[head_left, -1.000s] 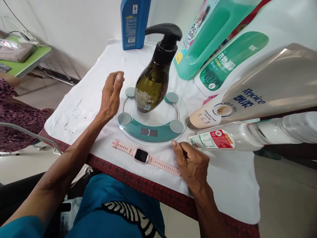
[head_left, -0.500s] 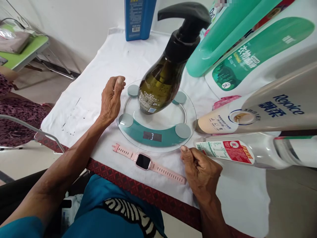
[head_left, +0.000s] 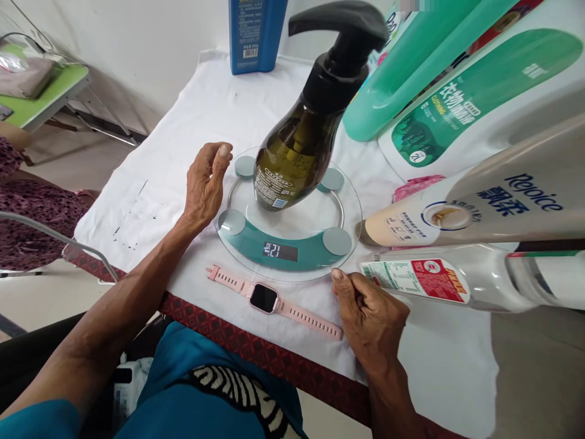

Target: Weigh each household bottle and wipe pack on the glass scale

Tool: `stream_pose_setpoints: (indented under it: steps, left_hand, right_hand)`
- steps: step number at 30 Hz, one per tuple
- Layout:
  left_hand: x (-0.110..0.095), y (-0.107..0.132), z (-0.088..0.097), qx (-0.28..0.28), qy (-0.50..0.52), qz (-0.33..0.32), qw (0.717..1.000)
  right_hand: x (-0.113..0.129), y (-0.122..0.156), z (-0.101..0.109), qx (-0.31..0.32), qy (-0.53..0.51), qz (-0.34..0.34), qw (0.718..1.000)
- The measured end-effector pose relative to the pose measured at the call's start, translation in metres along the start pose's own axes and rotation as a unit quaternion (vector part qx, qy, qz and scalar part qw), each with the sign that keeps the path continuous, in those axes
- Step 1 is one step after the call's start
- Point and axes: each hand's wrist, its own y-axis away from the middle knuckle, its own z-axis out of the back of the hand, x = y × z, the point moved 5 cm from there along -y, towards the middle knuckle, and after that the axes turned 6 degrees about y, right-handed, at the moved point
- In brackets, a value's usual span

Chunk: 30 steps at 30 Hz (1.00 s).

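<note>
A round glass scale [head_left: 283, 253] with a teal band lies on the white cloth. A dark green pump bottle [head_left: 292, 158] with a black pump head stands on its glass. Lit digits show on the scale's display [head_left: 280, 251], too small to read surely. My left hand [head_left: 204, 186] rests beside the scale's left edge, fingers curled in and holding nothing. Close to the front right edge, my right hand [head_left: 370, 311] is closed with its thumb against the bent fingers, plainly without any object. A pink smartwatch [head_left: 264, 298] lies flat in front of the scale, its strap end near my right hand.
On the right stand a clear bottle with a red label [head_left: 439, 280], a Rejoice bottle [head_left: 457, 213], a white-and-green clothing detergent bottle [head_left: 439, 134] and a green bottle [head_left: 370, 116]. A blue bottle [head_left: 256, 36] is behind. Another person's patterned clothing [head_left: 36, 219] shows at left.
The scale's display has changed from one partial lit mark to several lit digits. My hands, the pump bottle and the watch stay in place; the view has shifted very slightly.
</note>
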Motion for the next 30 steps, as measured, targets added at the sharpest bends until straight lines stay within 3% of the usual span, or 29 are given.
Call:
stream_pose_setpoints:
  steps: [12,17,22,25,30]
  left_hand:
    - [-0.005,0.001,0.000,0.014,-0.013,-0.004,1.000]
    - [-0.020,0.007,-0.005,0.094,-0.020,-0.048,0.994]
    - [-0.032,0.021,-0.023,0.160,-0.110,-0.103,0.976]
    - [-0.040,0.024,-0.032,0.148,-0.154,-0.117,0.970]
    - [-0.047,0.024,-0.034,0.128,-0.159,-0.079,0.976]
  right_hand:
    - [0.003,-0.001,0.001,0.003,0.002,0.012,1.000]
    - [0.005,-0.002,0.001,-0.013,0.008,0.029,0.999]
    - [0.004,-0.004,0.001,-0.030,-0.004,0.043,0.999]
    - [0.004,-0.004,0.000,-0.046,-0.004,0.062,0.997]
    - [0.004,-0.002,-0.002,-0.063,0.012,0.091,0.994]
